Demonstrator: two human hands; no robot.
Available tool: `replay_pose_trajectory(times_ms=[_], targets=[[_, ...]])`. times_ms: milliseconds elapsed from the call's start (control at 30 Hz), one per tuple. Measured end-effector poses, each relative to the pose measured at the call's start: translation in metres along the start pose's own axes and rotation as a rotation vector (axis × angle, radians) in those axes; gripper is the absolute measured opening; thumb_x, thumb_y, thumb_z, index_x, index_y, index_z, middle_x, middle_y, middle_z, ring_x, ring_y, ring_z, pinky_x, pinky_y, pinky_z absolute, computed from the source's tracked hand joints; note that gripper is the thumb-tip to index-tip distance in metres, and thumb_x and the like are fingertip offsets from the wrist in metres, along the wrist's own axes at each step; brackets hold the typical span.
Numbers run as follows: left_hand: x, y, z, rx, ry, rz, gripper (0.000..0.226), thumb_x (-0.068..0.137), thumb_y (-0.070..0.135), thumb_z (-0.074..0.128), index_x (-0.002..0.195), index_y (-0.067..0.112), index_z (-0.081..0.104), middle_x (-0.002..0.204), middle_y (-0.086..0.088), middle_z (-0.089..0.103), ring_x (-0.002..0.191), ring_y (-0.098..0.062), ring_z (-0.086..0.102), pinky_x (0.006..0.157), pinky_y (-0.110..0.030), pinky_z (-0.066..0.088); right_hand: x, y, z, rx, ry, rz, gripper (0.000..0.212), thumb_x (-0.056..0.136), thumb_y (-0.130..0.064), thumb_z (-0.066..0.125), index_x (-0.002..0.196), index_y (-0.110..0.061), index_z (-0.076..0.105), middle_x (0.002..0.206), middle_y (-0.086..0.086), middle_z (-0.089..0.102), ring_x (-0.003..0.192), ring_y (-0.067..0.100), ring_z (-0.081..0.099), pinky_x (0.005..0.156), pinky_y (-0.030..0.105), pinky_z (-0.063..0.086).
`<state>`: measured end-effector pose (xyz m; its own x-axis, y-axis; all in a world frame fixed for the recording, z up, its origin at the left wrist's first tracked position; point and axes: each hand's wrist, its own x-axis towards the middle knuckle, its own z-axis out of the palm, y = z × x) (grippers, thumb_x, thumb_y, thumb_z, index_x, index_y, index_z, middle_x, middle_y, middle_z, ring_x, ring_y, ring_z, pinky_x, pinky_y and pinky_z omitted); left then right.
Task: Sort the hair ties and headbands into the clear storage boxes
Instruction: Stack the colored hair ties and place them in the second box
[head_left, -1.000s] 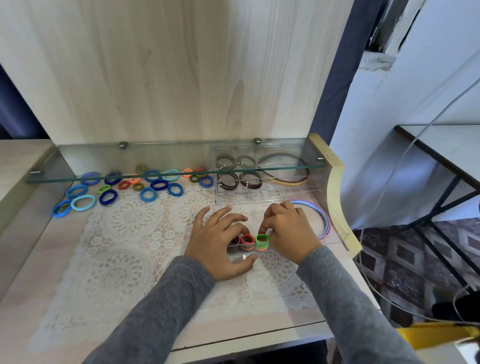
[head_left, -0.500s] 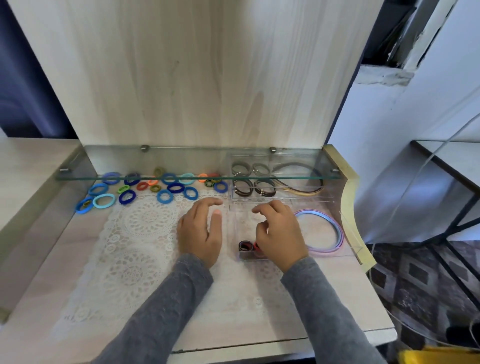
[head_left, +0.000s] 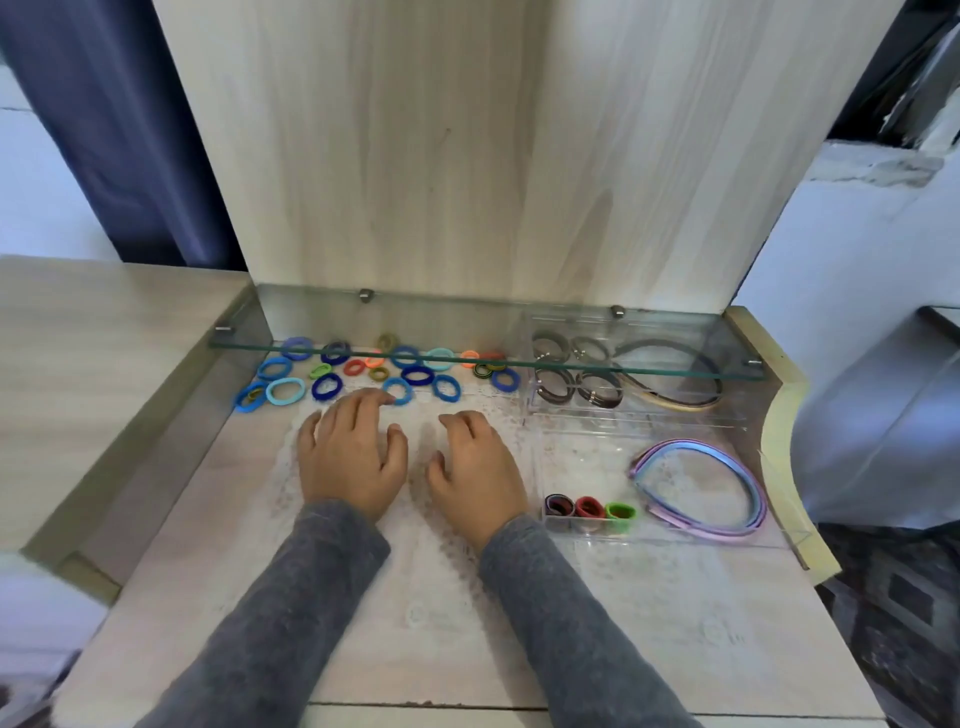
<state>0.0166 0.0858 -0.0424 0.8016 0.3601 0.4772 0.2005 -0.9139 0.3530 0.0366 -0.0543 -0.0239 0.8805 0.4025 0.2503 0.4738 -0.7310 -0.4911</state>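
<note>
My right hand has left the clear box, three looped ties standing inside; it and my left hand hover empty, fingers loose, over lace; fabric rings lie beyond.

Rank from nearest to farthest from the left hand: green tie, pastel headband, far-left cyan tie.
1. Cyan tie, up-left of the left hand, off its outer fingers.
2. Green tie, to the right, past the right hand.
3. Pastel headband, farthest right.

pale wooden desk, blue curtain
</note>
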Motion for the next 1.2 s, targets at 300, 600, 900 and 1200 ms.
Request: replay_pose_trajectory(times_ms=[300, 600, 900, 1200], targets=[[0.025, -0.028, 0.008, 0.262, -0.241, -0.07, 0.054, 0.091, 0.043, 0.04, 0.142, 0.023, 0.041, 0.149, -0.001, 0.039, 0.137, -0.021, 0.034, 0.11, -0.045, 0.021, 0.031, 0.007, 0.029, -0.189, -0.018, 0.219, 0.061, 0.095, -0.04, 0.035, 0.148, -0.013, 0.02, 0.153, 0.012, 0.021, 0.133, 0.029, 0.027, 0.108, 0.041, 0.023], [0.054, -0.027, 0.015, 0.324, -0.279, -0.028, 0.051, 0.094, 0.04, 0.034, 0.143, 0.027, 0.035, 0.147, -0.002, 0.038, 0.131, -0.023, 0.036, 0.104, -0.044, 0.028, 0.069, 0.021, 0.037, -0.302, 0.062, 0.365, 0.051, 0.093, -0.024, 0.038, 0.142, -0.013, 0.033, 0.14, 0.021, 0.035, 0.112, 0.038, 0.049, 0.092, 0.042, 0.039], [0.066, -0.03, 0.015, 0.313, -0.268, -0.033, 0.042, 0.093, 0.039, 0.036, 0.132, 0.028, 0.051, 0.136, -0.002, 0.047, 0.121, -0.024, 0.042, 0.099, -0.042, 0.03, 0.08, 0.017, 0.036, -0.412, 0.027, 0.386, 0.053, 0.091, -0.033, 0.038, 0.138, -0.008, 0.031, 0.134, 0.019, 0.038, 0.102, 0.035, 0.056, 0.078, 0.039, 0.047], [0.063, -0.04, 0.012, 0.327, -0.246, 0.0, 0.038, 0.093, 0.043, 0.037, 0.123, 0.027, 0.054, 0.13, 0.005, 0.055, 0.116, -0.018, 0.047, 0.096, -0.044, 0.03, 0.082, 0.02, 0.036, -0.374, 0.059, 0.348, 0.041, 0.09, -0.033, 0.041, 0.123, -0.009, 0.043, 0.125, 0.014, 0.043, 0.102, 0.029, 0.056, 0.077, 0.039, 0.048]])
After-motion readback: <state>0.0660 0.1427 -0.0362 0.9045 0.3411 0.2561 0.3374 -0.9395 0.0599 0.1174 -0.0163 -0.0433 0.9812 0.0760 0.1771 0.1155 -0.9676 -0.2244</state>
